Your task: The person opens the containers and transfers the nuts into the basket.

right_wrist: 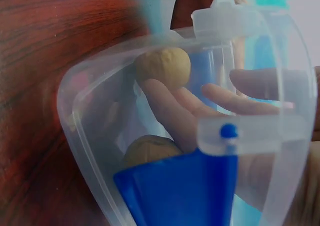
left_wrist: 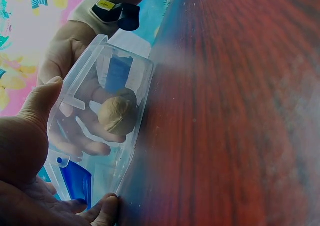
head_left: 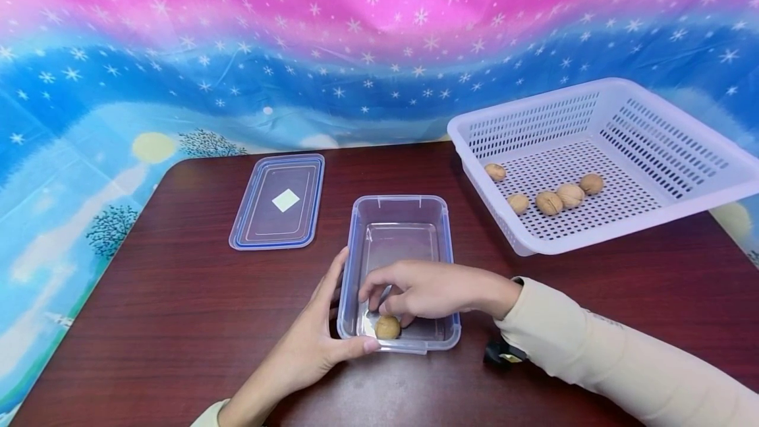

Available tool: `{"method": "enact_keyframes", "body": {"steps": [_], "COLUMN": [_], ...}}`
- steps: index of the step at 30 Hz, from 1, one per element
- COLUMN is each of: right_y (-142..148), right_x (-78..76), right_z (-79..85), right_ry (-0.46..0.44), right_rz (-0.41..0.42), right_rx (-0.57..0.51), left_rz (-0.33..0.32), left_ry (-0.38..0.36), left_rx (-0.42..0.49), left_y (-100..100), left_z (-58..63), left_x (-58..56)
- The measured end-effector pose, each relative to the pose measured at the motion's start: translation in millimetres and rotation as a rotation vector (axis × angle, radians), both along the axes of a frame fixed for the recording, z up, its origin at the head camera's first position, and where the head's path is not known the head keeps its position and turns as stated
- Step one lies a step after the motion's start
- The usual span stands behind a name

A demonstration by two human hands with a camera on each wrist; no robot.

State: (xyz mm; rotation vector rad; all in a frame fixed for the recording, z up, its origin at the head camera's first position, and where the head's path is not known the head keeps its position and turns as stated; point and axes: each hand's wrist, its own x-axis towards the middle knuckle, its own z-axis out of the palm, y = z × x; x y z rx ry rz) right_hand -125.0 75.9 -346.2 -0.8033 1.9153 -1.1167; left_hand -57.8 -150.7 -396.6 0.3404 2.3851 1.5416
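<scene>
A clear plastic food container with blue side clips stands on the table. My left hand holds its near left corner, thumb at the front rim and fingers along the left wall. My right hand reaches down inside the container with its fingers spread. One walnut lies near the front wall, just below those fingers. In the right wrist view, fingertips touch a walnut, and another walnut shows partly behind the blue clip. From the left wrist, one walnut overlaps a darker round shape behind it.
A white perforated basket with several walnuts stands at the back right. The container's lid, bearing a pale square sticker, lies flat at the back left. A patterned cloth hangs behind the table.
</scene>
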Motion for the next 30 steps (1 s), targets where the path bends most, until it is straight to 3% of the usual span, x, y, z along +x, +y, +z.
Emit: {"method": "enact_keyframes", "body": {"steps": [30], "right_y": [-6], "right_x": [-5.7], "right_z": [-11.0], "right_ry": [-0.11], "right_rz": [0.061], "right_rx": [-0.046], "left_rz": [-0.013], "left_ry": [0.014], "left_rx": [0.01], "left_y": [0], "left_z": [0.0], "left_x": [0.0]}}
